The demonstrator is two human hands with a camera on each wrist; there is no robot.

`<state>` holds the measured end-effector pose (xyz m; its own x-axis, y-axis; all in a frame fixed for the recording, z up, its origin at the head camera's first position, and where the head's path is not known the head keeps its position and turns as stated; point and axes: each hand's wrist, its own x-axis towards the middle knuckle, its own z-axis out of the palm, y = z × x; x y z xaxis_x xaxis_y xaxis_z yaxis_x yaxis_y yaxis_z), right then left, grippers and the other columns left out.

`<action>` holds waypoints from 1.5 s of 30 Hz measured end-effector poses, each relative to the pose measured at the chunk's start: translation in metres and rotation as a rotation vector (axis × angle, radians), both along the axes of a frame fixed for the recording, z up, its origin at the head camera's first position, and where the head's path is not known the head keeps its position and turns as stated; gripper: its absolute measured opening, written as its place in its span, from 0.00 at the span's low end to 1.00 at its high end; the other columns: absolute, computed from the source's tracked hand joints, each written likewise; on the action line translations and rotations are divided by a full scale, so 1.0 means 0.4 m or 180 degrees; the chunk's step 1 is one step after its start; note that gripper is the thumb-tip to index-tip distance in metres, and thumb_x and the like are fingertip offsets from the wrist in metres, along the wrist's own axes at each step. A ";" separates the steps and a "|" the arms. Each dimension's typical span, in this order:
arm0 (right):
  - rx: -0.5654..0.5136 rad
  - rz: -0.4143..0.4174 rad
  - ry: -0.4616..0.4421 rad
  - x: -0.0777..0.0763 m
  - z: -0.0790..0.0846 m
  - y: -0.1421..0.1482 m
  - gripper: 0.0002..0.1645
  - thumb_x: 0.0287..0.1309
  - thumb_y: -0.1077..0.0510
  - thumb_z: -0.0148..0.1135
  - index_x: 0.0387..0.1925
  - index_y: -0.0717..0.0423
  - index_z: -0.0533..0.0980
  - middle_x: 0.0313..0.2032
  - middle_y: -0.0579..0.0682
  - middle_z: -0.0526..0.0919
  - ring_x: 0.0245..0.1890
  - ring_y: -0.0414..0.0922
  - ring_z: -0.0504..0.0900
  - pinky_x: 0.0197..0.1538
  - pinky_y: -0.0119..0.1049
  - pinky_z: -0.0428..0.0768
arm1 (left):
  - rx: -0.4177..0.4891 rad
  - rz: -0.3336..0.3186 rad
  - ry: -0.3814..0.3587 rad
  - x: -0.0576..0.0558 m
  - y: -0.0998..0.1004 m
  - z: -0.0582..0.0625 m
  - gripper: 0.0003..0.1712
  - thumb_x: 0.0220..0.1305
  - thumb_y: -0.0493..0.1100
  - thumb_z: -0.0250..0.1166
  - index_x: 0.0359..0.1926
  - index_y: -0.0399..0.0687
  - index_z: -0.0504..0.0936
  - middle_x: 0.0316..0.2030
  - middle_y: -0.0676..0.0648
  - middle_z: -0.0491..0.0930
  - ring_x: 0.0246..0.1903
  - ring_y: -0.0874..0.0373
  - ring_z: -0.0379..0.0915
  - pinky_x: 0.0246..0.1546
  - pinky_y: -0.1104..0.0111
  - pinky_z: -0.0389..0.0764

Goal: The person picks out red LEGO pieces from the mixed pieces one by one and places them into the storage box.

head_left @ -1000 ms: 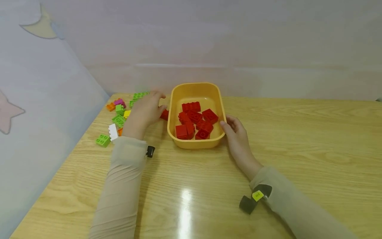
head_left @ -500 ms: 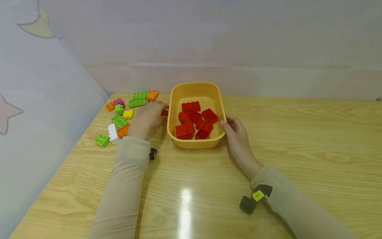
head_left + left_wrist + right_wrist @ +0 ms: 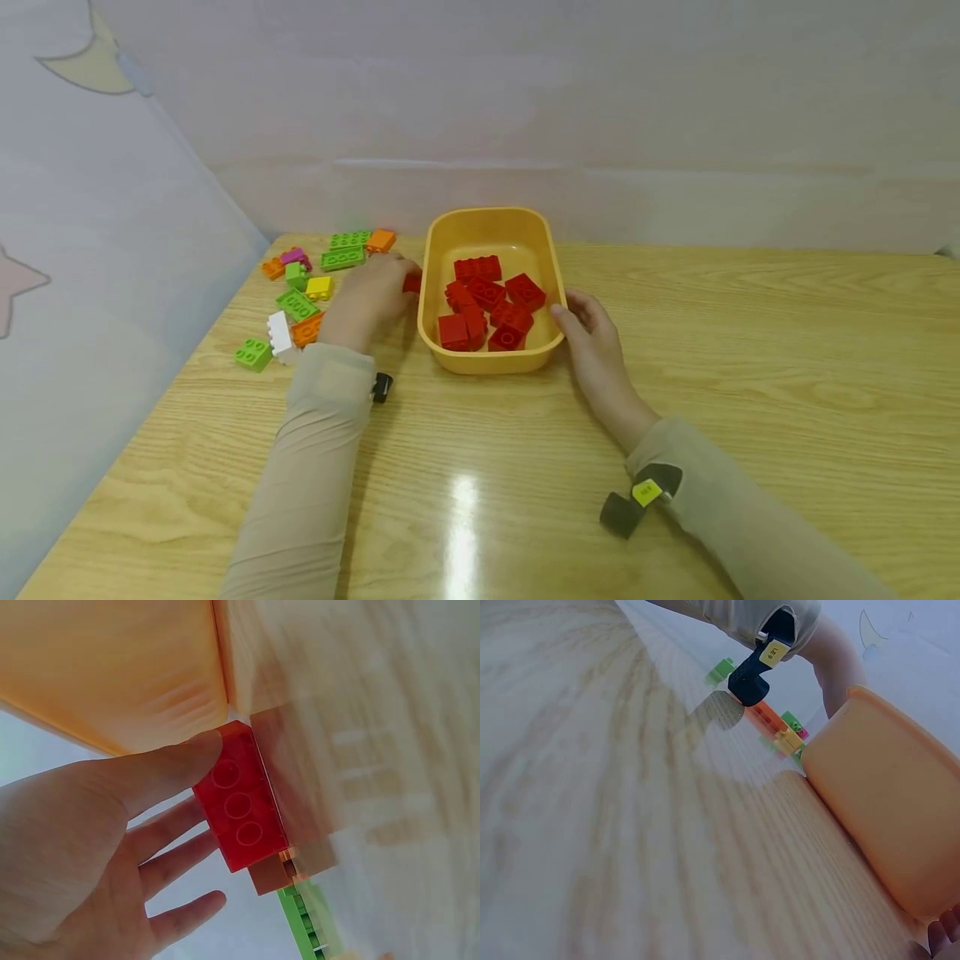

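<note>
My left hand [image 3: 366, 298] pinches a red toy brick [image 3: 238, 802] between thumb and fingers, just left of the yellow tub [image 3: 491, 363]. In the left wrist view the thumb [image 3: 184, 761] lies across one end of the brick, close to the tub's outer wall. Only a corner of that brick shows in the head view. Several red bricks [image 3: 477, 268] lie loose inside the tub. At the tub's right side, my right hand [image 3: 600, 354] grips it, thumb tip at the rim and fingers against the outer wall.
Left of the tub lie scattered bricks: a white brick [image 3: 282, 337], a yellow brick [image 3: 320, 288], an orange brick [image 3: 381, 241] and several green ones, such as the green brick [image 3: 254, 355]. A wall [image 3: 675, 125] stands right behind the wooden table [image 3: 750, 358].
My left hand has come down from above the back bricks onto the red brick beside the tub, uncovering the orange and yellow bricks. The right hand stays on the tub.
</note>
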<state>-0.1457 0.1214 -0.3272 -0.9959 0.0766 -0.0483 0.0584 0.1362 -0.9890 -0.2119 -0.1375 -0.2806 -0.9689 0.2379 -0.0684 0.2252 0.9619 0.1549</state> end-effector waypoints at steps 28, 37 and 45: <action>-0.0008 0.0022 0.0014 -0.004 0.001 0.000 0.29 0.66 0.51 0.49 0.64 0.60 0.63 0.64 0.58 0.70 0.60 0.47 0.70 0.67 0.46 0.69 | 0.0037 0.0394 0.0485 -0.006 -0.006 0.043 0.22 0.59 0.49 0.62 0.54 0.48 0.76 0.59 0.41 0.73 0.50 0.41 0.72 0.49 0.46 0.78; -0.0016 -0.0008 0.0009 -0.002 0.000 -0.002 0.28 0.66 0.52 0.50 0.64 0.60 0.64 0.63 0.58 0.71 0.59 0.46 0.70 0.68 0.45 0.69 | 0.0216 0.0343 0.0869 -0.005 -0.006 0.046 0.21 0.61 0.48 0.61 0.54 0.46 0.77 0.55 0.41 0.74 0.51 0.43 0.70 0.53 0.47 0.75; 0.0005 0.0002 0.0006 0.000 0.000 0.000 0.29 0.66 0.52 0.50 0.64 0.60 0.63 0.63 0.59 0.71 0.60 0.47 0.70 0.68 0.45 0.68 | 0.0304 0.0245 0.1169 0.004 0.014 0.061 0.20 0.60 0.49 0.62 0.52 0.49 0.78 0.55 0.43 0.75 0.53 0.45 0.69 0.54 0.49 0.74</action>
